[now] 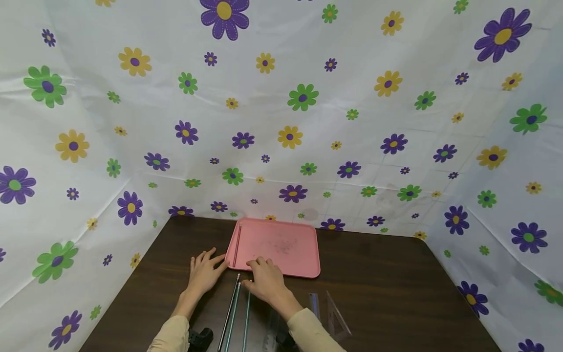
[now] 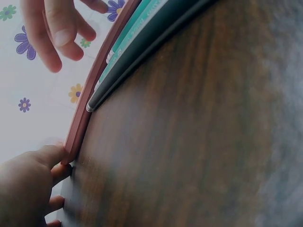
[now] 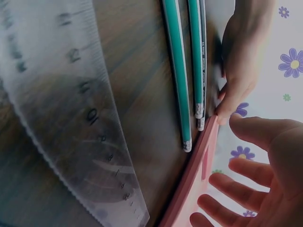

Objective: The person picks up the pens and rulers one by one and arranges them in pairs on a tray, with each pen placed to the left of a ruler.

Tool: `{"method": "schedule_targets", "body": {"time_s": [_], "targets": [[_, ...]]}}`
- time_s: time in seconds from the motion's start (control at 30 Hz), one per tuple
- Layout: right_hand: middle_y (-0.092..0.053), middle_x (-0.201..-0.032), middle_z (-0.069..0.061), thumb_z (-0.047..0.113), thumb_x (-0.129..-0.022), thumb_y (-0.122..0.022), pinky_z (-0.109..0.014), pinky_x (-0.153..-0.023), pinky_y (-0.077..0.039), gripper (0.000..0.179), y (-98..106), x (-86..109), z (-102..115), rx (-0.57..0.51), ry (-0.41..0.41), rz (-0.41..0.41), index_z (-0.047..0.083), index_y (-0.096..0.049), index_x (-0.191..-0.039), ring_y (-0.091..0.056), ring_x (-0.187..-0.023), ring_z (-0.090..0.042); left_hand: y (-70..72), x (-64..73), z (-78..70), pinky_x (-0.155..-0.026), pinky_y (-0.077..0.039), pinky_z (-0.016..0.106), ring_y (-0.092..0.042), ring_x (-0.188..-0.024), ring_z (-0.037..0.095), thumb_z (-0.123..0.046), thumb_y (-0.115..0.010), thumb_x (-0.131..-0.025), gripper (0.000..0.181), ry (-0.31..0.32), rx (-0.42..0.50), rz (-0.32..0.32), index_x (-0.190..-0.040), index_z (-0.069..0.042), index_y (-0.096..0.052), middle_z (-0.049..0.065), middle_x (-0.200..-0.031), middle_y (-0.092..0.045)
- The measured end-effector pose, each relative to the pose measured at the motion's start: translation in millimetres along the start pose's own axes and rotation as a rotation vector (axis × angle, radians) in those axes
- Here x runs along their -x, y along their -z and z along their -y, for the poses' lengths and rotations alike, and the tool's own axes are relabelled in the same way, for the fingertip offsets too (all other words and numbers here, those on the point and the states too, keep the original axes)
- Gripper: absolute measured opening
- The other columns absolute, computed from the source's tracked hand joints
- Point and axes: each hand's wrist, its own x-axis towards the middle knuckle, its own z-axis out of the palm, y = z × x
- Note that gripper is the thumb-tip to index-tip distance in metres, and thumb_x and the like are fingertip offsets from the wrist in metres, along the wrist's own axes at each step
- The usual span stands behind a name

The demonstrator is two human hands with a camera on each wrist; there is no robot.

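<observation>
A pink tray (image 1: pixel 281 244) lies on the dark table, with a thin dark-red pencil (image 1: pixel 237 244) along its left side. My left hand (image 1: pixel 205 273) is at the tray's front left corner, fingertips touching its rim and the other fingers spread beside it. My right hand (image 1: pixel 267 281) hovers over the front edge of the tray, fingers loosely bent and holding nothing. In the right wrist view its fingers are spread apart. Between my hands lie a black pencil (image 1: pixel 228 313) and two green pencils (image 3: pixel 177 71), their eraser ends pointing towards the tray.
Close to my right forearm are a clear ruler (image 3: pixel 71 94), a bluish ruler (image 1: pixel 314 304) and a clear set square (image 1: pixel 336 318). A flower-patterned white sheet (image 1: pixel 264 122) hangs behind the table (image 1: pixel 387 283) and at its sides.
</observation>
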Motion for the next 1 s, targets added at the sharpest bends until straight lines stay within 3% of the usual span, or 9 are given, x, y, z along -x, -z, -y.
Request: {"method": "schedule_targets", "body": {"time_s": [1.0], "targets": [[-0.063, -0.115, -0.001, 0.044, -0.077, -0.082, -0.036, -0.079, -0.054, 0.061, 4.5, 28.7, -24.3, -0.031, 0.042, 0.055, 0.017, -0.063, -0.129, -0.059, -0.099, -0.02, 0.1, 0.9, 1.0, -0.116, 0.001, 0.07, -0.022, -0.146, 0.049, -0.048, -0.054, -0.099, 0.049, 0.013, -0.004, 0.001, -0.135, -0.016, -0.064, 0.022, -0.156, -0.037]]}}
